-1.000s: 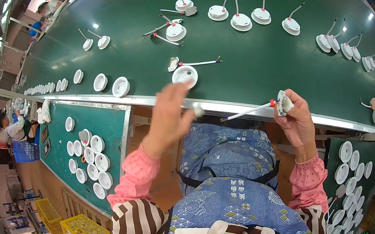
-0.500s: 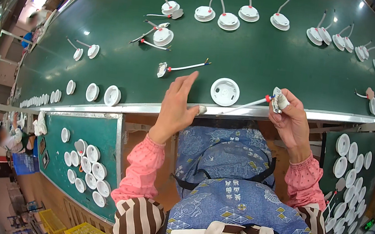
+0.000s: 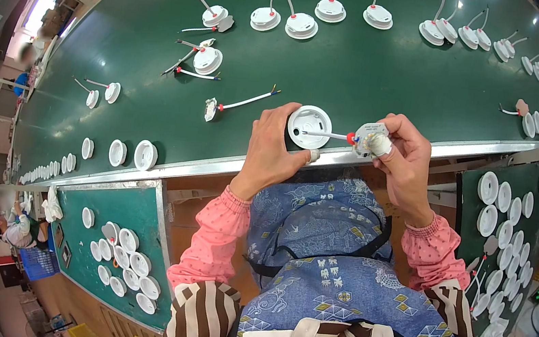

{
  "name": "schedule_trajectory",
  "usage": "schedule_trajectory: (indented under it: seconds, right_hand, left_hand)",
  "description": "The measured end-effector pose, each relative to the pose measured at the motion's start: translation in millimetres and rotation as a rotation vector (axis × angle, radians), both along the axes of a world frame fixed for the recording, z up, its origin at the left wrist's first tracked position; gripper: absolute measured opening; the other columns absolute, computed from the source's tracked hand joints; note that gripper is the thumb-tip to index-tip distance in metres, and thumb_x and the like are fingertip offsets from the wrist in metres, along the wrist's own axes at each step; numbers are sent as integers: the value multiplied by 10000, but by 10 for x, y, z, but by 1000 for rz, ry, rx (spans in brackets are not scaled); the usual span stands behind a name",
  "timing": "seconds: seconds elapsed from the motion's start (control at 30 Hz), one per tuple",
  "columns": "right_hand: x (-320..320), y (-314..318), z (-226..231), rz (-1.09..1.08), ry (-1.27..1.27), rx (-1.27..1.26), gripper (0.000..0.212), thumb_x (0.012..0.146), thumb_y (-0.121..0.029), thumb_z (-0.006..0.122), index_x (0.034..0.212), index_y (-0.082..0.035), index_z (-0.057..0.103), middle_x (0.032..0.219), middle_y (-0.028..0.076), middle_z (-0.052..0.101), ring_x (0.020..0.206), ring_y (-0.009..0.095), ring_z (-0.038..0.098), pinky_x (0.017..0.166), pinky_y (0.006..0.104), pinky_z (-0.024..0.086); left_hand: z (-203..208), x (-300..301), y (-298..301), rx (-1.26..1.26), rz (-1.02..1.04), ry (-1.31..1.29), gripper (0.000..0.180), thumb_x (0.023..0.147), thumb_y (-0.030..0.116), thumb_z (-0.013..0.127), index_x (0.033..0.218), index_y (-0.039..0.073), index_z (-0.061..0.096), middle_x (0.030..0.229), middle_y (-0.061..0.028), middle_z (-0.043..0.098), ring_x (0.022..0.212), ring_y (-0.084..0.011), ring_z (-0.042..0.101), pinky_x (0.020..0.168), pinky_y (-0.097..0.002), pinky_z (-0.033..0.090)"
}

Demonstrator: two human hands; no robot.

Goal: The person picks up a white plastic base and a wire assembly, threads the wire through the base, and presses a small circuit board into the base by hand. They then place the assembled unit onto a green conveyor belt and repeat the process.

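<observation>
A white round lamp housing [image 3: 322, 118] stands at the table's near edge, its hollow side facing me. Around its left rim curls my left hand [image 3: 271, 147], with the wrapped thumb at the lower rim. My right hand [image 3: 405, 161] pinches a pale round plate with a cable [image 3: 370, 131] between thumb and fingers; the thumb tip is wrapped in white. From a red collar [image 3: 351, 138] on the plate, the white cable [image 3: 329, 135] points left across the housing. Its tip is near a small dark hole inside; I cannot tell whether it has entered.
Another plate with cable [image 3: 211, 108] lies left of my hands. Farther back stand several housings with cables upright [image 3: 302, 27]. Empty housings [image 3: 146, 155] line the left near edge. More lie on a lower green side table [image 3: 83, 194] and at right [image 3: 488, 188].
My left hand has moved onto the housing and taken hold of it. The right hand has brought the plate left, turned its flat face up, and put the cable over the housing.
</observation>
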State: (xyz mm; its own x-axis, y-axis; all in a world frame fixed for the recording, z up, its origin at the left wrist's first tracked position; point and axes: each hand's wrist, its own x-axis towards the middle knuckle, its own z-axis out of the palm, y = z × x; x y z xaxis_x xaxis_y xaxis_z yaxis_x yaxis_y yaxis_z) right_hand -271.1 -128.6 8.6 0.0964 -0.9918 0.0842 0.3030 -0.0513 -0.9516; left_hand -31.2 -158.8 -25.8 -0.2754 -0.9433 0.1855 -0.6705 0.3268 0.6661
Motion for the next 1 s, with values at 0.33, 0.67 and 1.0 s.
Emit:
schedule_trajectory:
  seconds: [0.33, 0.67, 1.0]
  right_hand:
    - [182, 37, -11, 12, 154, -130, 70, 923, -24, 660, 979, 7, 632, 817, -20, 583, 686, 30, 488, 604, 217, 407]
    - [389, 159, 14, -167, 625, -328, 118, 802, 45, 630, 915, 13, 617, 747, 102, 579, 538, 163, 540, 497, 300, 422]
    - [451, 250, -60, -180, 642, -490, 175, 750, 66, 612, 915, 10, 600, 813, 142, 592, 608, 310, 600, 533, 388, 472]
  left_hand:
    - [144, -73, 163, -165, -42, 25, 780, 626, 149, 801, 1333, 21, 496, 1194, -136, 582, 1139, -329, 544, 1015, -425, 407]
    - [282, -292, 537, -256, 39, 202, 776, 633, -5, 801, 1334, -23, 468, 1179, -176, 525, 1078, -297, 585, 858, -362, 538]
    - [173, -400, 672, -196, 20, 316, 833, 669, -33, 803, 1404, -30, 410, 1277, -185, 482, 1153, -301, 569, 915, -365, 538]
